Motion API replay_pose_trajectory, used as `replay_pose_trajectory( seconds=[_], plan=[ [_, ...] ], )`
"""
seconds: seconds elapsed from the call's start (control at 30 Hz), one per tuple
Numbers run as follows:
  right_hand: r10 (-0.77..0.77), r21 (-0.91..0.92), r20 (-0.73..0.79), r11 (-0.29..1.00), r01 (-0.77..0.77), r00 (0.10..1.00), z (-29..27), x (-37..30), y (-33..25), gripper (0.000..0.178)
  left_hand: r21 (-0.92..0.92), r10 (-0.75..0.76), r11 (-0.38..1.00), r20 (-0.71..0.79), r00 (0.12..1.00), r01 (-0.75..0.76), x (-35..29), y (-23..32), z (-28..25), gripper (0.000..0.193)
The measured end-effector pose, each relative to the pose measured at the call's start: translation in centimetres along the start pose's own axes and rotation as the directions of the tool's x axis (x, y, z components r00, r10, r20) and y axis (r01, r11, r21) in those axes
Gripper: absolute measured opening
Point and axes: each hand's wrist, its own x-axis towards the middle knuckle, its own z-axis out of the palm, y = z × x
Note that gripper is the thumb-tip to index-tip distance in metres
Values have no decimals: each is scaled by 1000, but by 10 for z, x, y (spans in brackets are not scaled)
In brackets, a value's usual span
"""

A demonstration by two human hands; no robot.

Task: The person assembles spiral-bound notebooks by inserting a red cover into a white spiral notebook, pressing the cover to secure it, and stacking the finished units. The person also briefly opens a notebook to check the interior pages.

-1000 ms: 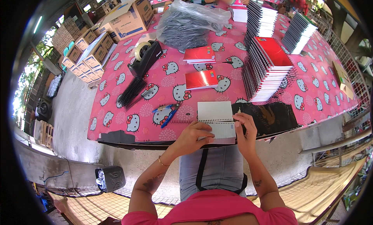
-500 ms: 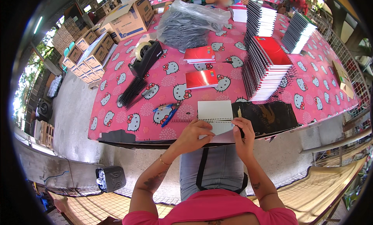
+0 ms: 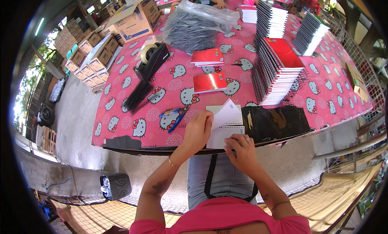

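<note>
A white lined notebook (image 3: 228, 117) lies at the near edge of the pink cartoon-print table (image 3: 323, 88). My left hand (image 3: 198, 131) pinches its upper left part and lifts some pages, which stand tilted up. My right hand (image 3: 241, 151) rests on the notebook's lower edge, fingers curled over it. A black mat (image 3: 275, 123) lies just to the right of the notebook. Blue-handled scissors (image 3: 174, 117) lie just left of my left hand.
Tall stacks of red-covered notebooks (image 3: 279, 68) stand right of centre, with more stacks (image 3: 309, 34) behind. Two small red piles (image 3: 209, 82), a black tape dispenser (image 3: 151, 60), black binding combs (image 3: 139, 95) and a bag of combs (image 3: 194, 26) lie farther back. Cardboard boxes (image 3: 135, 20) stand left. Another person's hands (image 3: 220, 3) are at the far edge.
The notebook lay flat under both hands. Now my left hand has lifted pages up from the left, and my right hand has slid down to the notebook's near edge.
</note>
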Motion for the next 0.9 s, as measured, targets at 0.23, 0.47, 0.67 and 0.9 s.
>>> replay_pose_trajectory(
  seconds=[0.23,0.47,0.67,0.9],
  plan=[
    [24,25,55,999,-25,998,1,8,6,23,31,77,996,23,997,-78,28,-3,2,6],
    [101,-47,104,994,-96,989,12,35,14,21,10,20,1000,15,1000,-20,27,-5,4,7],
    [145,59,216,985,-161,966,7,49,20,20,-81,-100,991,35,994,102,30,-23,7,12],
    [227,52,292,966,-252,929,2,54,19,20,-54,-90,994,44,995,92,31,-24,8,13]
  ],
)
